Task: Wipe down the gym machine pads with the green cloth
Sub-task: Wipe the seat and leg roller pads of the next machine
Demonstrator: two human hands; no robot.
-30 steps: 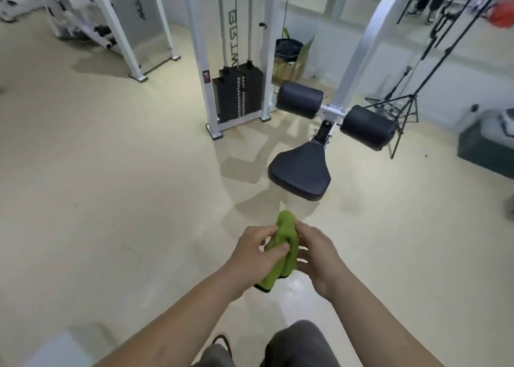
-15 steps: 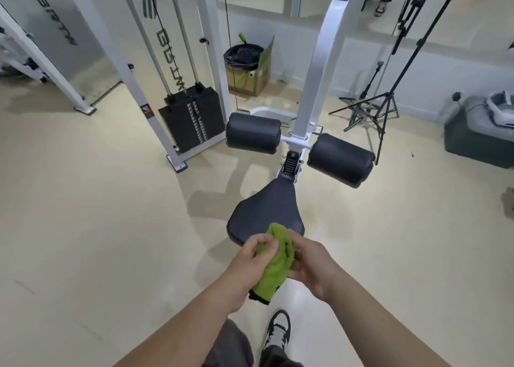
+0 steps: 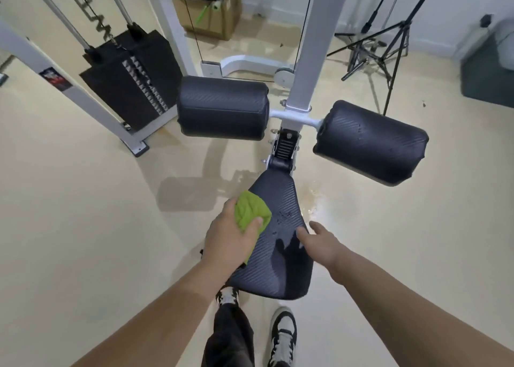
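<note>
Nearest, at the bottom: two shoes (image 3: 283, 327) on the floor (image 3: 83, 227), just before the near edge of the seat pad (image 3: 275, 272).

Over the left part of the seat pad, the left grip (image 3: 226, 241): curled round the green cloth (image 3: 251, 209), thumb on top, the cloth bunched and sticking out toward the far side. Low at the pad's left edge and probably touching it; cannot tell whether pressed down.

At the right edge of the same pad, the right grip (image 3: 319, 244): spread, holding nothing, fingertips at or just above the pad; contact not clear.

Seat pad: long axis running near to far, broad at the near end, narrow at the far end, there joined to the white post (image 3: 314, 46). From the cloth, most of the bare surface lying to the right and toward the near end, only a small strip to the far side. Some small specks, maybe drops, just right of the cloth. As a judgement: first strokes to go rightward and along the length, done by the left grip; right grip free to steady the pad.

Farther: two roller pads across the post, long axes left to right. Left roller pad (image 3: 222, 110) and right roller pad (image 3: 370, 141), both well apart from the cloth and seemingly not yet wiped. A reach forward needed for them.

Farthest: a weight stack (image 3: 133, 74) at far left, a stand with thin legs (image 3: 372, 52) at far right, a cardboard box (image 3: 207, 10) behind the post. In the box: a dark bag-like lining and a green stick; nothing more to tell.
</note>
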